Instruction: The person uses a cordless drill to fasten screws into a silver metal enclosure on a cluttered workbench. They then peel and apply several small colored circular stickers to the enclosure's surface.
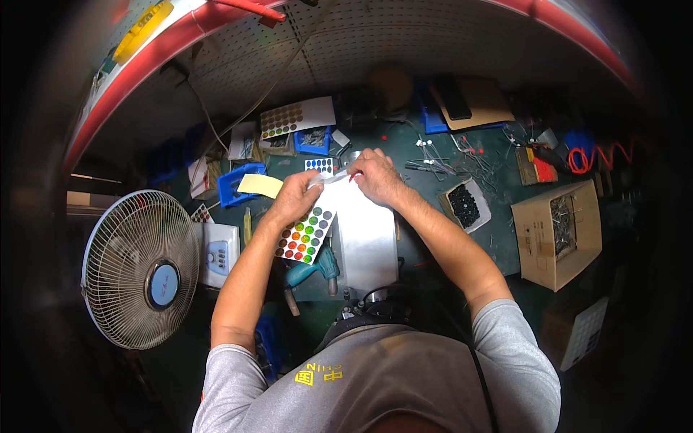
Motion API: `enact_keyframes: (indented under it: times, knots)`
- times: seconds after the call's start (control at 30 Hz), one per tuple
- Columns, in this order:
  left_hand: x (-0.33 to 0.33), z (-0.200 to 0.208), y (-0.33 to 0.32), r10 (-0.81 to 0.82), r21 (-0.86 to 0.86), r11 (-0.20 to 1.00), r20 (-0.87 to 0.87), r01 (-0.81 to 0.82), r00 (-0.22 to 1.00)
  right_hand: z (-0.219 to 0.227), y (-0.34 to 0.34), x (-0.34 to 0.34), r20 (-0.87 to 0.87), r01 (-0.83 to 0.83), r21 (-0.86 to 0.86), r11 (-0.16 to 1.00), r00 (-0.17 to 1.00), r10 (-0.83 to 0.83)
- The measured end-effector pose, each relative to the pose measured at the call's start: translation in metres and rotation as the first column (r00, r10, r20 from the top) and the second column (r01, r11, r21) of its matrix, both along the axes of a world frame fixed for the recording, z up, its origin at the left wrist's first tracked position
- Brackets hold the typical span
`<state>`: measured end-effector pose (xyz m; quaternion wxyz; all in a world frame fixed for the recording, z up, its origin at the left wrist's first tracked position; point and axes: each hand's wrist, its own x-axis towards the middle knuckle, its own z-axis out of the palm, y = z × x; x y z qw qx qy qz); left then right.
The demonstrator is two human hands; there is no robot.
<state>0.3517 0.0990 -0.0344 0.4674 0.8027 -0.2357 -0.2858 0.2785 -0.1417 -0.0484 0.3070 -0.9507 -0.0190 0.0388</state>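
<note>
While the left hand point(294, 196) pinches the pale strip point(333, 177) above the dot sticker sheet point(306, 234), the right hand point(375, 177), apparently pinching its other end, keeps it taut over the grey panel point(367, 238).

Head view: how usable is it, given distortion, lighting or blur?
Head view: strong fisheye bending, the red rail arcs; black vignette at the rim; centre well lit and sharp on both hands and the coloured dot sheet; edges dim, fan slightly soft.
</note>
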Motion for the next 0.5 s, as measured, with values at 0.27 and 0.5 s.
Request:
enact_keyframes:
  times: [0.27,0.5]
  knots:
    - [-0.010,-0.016,0.049,0.208,0.234,0.872,0.617,-0.430,0.759,-0.005,-0.021,-0.003,0.230,-0.152,0.227,0.962,0.968,0.098]
    - [-0.059,0.016,-0.018,0.296,-0.276,0.918,-0.006,-0.286,0.955,0.031,-0.036,-0.030,0.141,-0.075,0.550,0.832,0.990,-0.004]
